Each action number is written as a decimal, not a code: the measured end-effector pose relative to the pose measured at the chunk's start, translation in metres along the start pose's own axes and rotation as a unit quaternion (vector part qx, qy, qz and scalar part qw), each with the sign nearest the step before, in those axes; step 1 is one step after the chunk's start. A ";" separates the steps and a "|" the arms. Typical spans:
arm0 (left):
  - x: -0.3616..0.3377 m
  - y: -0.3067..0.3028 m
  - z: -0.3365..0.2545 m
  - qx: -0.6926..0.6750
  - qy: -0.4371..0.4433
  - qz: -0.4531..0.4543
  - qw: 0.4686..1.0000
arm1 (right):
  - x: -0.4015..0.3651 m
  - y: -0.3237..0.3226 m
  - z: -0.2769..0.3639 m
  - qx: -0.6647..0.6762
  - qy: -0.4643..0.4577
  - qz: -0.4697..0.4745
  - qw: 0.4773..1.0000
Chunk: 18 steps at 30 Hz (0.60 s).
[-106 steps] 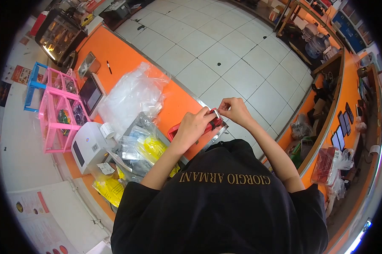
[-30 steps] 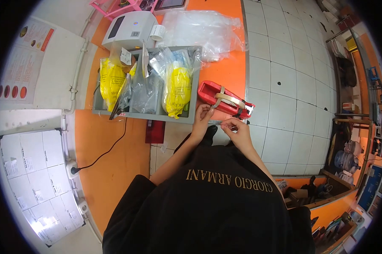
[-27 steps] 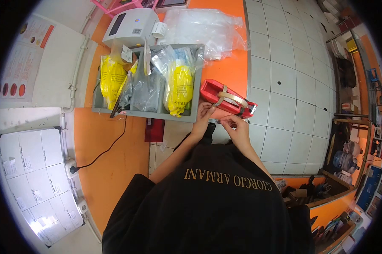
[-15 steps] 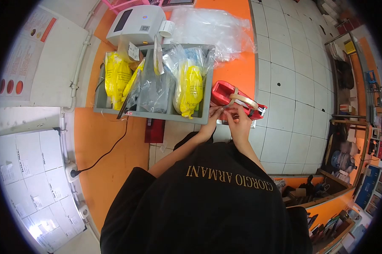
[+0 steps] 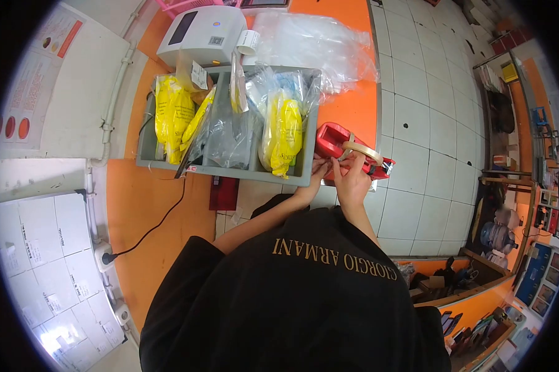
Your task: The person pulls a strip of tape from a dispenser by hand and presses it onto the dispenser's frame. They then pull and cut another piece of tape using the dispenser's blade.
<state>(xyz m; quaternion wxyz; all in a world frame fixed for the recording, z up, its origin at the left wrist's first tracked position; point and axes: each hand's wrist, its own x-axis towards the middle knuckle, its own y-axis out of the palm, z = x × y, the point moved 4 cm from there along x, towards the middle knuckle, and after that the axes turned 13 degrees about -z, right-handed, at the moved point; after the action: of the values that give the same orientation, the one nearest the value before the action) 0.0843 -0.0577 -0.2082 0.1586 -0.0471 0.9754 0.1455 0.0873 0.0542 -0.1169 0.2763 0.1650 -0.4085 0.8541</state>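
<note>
A red tape dispenser (image 5: 332, 136) stands at the right side of the orange table, with a roll of tan tape (image 5: 367, 150) in it. Close against its near side, my left hand (image 5: 317, 172) has its fingers bent and pressed together. My right hand (image 5: 352, 181) meets it there, thumb and forefinger pinched. Whatever the fingertips hold is too small and covered to make out. Just left of my hands is a grey divided bin (image 5: 245, 175), holding yellow packets in clear bags (image 5: 287, 133) in its right compartment and more yellow packets (image 5: 174, 115) in its left.
Behind the bin are a white label printer (image 5: 202, 34) and a pile of clear plastic bags (image 5: 310, 43). A black cable (image 5: 152, 229) runs across the orange surface to a wall socket. Below the bin's edge lies a dark red box (image 5: 224, 193). Tiled floor (image 5: 416, 186) extends to the right.
The view has shifted slightly, so the table items sit a little lower and to the right. My right hand has turned somewhat, and both hands stay together beside the dispenser.
</note>
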 end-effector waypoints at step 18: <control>0.014 0.005 0.001 -0.037 -0.014 -0.026 0.999 | 0.001 -0.006 0.007 -0.009 -0.038 -0.023 0.999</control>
<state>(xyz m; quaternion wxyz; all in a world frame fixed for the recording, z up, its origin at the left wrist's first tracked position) 0.0705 -0.0530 -0.2122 0.1745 -0.0758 0.9655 0.1780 0.0901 0.0520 -0.1082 0.2812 0.2044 -0.4228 0.8369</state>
